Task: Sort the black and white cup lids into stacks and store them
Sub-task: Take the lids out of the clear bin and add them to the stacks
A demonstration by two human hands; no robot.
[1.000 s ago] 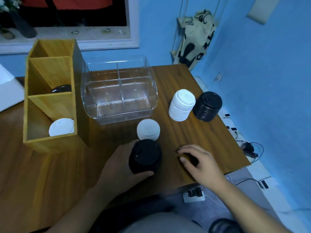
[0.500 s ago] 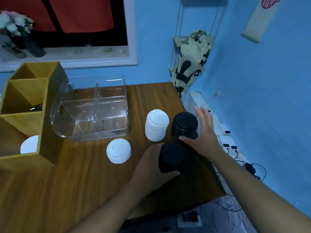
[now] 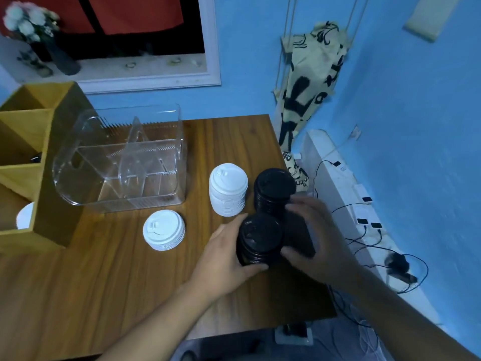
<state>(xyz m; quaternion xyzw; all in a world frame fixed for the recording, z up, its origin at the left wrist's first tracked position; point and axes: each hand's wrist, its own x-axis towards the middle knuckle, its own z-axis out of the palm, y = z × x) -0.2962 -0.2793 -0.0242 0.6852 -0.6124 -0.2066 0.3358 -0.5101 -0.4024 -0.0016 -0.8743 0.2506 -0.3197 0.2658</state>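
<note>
Head view: left hand (image 3: 226, 261) grips near black stack (image 3: 259, 238); right hand (image 3: 317, 238) grip indeterminate. Sorting appears done; far black stack (image 3: 273, 191), tall white stack (image 3: 228, 190) and short white stack (image 3: 164, 230) sit unstored on tabletop (image 3: 104, 282).

A cream-and-black patterned cloth (image 3: 309, 82) is hanging from cords against the blue wall (image 3: 403, 126), just beyond the far right corner of the wooden tabletop (image 3: 78, 295). Pale flowers (image 3: 26, 19) are standing in a dark vase (image 3: 62, 58) on the windowsill (image 3: 145, 66), and black cables (image 3: 364, 242) are trailing across white power strips (image 3: 335, 183) lying on the floor at right.
</note>
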